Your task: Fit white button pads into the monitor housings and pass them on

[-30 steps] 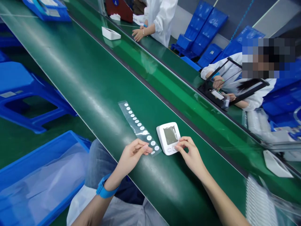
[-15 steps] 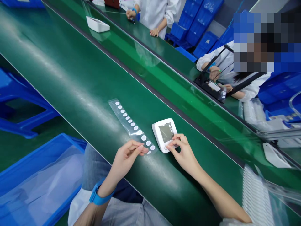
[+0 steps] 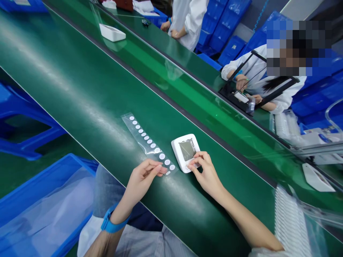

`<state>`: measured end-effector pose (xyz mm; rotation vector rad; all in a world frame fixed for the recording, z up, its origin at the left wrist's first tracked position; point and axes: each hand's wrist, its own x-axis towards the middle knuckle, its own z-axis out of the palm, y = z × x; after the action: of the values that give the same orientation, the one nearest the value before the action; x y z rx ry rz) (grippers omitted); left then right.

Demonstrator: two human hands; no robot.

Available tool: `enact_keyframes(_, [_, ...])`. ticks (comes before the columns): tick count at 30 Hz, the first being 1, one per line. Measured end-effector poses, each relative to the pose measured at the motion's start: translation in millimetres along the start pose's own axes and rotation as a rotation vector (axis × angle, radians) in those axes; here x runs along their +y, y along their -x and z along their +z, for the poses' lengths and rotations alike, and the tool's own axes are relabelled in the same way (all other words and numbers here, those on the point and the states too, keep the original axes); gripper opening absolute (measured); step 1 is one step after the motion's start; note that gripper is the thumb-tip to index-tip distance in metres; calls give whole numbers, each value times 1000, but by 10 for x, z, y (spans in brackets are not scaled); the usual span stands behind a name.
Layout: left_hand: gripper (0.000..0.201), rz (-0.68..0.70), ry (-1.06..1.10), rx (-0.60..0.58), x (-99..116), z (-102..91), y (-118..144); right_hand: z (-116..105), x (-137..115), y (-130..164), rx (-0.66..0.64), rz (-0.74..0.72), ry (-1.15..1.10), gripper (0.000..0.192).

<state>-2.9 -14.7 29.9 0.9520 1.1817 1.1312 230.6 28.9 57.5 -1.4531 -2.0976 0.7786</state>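
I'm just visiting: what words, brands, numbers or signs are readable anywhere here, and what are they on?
No text can be read.
White device: nothing legible; the right hand covers part of its front.
Its screen: no readable digits.
Sticker strip: pale spots, no readable print.
Pale label on a blue bin behind: too small to read.

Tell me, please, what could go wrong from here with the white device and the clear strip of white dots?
1. The right hand is at the front of the white device, close to its screen, so it might smudge the screen or nudge the device along the green surface.
2. The left hand is at the near end of the clear strip, which looks thin; a careless tug could perhaps bend or shift it.
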Motion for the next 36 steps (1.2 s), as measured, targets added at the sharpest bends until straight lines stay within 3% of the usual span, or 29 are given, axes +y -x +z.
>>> enact_keyframes(11, [28,3,4,35,63,12,31,-69,26,-48,-39,29,-102,11])
enact_keyframes(20, [29,12,1,37,42,18,26,10,-29,-20,38,5,-33,7])
enact_keyframes(32, [39,-89,92,-64,-1,199,38,25,25,-10,70,-92,-6,14])
enact_keyframes(36, [40,-118,130,-75,-14,274,85,101,-70,110,156,-242,-77,6])
